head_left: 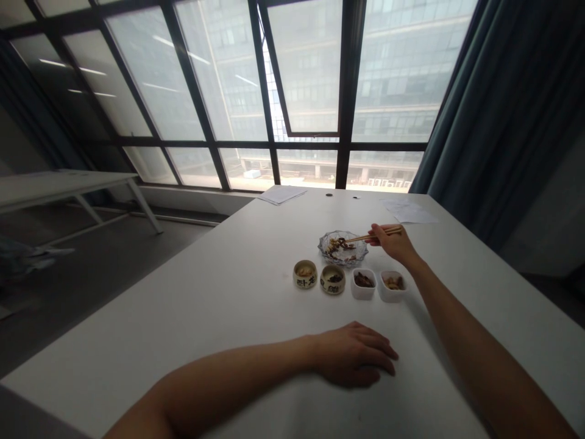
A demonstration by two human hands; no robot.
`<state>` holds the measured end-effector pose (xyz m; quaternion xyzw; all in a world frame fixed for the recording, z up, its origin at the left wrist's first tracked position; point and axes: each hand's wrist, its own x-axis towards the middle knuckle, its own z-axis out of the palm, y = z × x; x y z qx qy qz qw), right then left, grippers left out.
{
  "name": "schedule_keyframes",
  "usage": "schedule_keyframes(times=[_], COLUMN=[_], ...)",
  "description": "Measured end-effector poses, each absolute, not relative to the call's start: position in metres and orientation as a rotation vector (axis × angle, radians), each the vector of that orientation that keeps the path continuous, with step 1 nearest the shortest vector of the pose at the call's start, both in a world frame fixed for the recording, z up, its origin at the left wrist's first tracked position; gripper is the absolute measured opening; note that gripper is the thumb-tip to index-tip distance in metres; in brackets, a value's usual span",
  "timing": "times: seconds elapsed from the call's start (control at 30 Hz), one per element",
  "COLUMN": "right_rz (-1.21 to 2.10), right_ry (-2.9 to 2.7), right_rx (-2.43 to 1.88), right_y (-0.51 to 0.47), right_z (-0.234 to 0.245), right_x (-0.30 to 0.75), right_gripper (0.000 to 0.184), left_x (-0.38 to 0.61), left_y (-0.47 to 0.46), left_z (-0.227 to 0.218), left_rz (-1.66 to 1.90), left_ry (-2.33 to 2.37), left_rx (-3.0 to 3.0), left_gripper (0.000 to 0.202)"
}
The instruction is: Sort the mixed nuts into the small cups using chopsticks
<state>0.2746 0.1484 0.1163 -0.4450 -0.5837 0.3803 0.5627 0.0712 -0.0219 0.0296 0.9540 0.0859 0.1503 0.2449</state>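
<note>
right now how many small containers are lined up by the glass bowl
4, left to right: first lettered cup, second lettered cup, first white tub, second white tub, all nearer the camera than the glass bowl.

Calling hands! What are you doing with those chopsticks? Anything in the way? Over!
Right hand holds chopsticks, tips at food in bowl. Left hand rests on table. Four cups on bowl's near side, not blocking chopsticks.

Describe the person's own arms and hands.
Both the left arm and the right arm are bare as far as the view shows, with no sleeve in sight. The left hand and right hand wear no gloves. No watch or bracelet shows at either wrist; any small ring is too fine to tell.
</note>
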Motion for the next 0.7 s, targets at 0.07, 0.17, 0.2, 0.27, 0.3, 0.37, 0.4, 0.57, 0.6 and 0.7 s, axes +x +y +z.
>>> schedule_keyframes(times=[0.07,0.17,0.2,0.27,0.3,0.37,0.4,0.57,0.6,0.7], right_rz=[0.894,0.88,0.877,0.869,0.862,0.857,0.863,0.976,1.01,1.1], right_ry=[-1.343,-1.338,-1.342,-1.348,-1.351,-1.36,-1.368,-1.457,-1.489,-1.589], right_rx=[-1.043,-1.051,-1.059,-1.077,-1.087,-1.11,-1.122,-1.203,-1.209,-1.214], right_y=[0.141,0.131,0.129,0.123,0.119,0.11,0.104,0.066,0.06,0.05], right_z=[0.129,0.146,0.151,0.162,0.167,0.18,0.187,0.218,0.221,0.222], right_x=[0.277,0.28,0.282,0.286,0.289,0.298,0.304,0.332,0.335,0.339], right_gripper=[0.036,0.036,0.036,0.035,0.034,0.032,0.031,0.031,0.032,0.035], left_x=[0.071,0.072,0.072,0.072,0.072,0.072,0.072,0.072,0.072,0.072], left_y=[-0.022,-0.023,-0.023,-0.023,-0.023,-0.023,-0.023,-0.023,-0.023,-0.023], left_z=[0.03,0.031,0.031,0.031,0.031,0.031,0.031,0.031,0.031,0.032], left_rz=[0.401,0.392,0.393,0.397,0.398,0.399,0.4,0.387,0.382,0.375], left_ry=[0.244,0.26,0.261,0.261,0.261,0.258,0.255,0.265,0.272,0.281], left_rx=[2.599,2.586,2.583,2.579,2.579,2.582,2.584,2.576,2.572,2.568], left_gripper=[0.035,0.035,0.035,0.035,0.035,0.035,0.035,0.035,0.035,0.036])
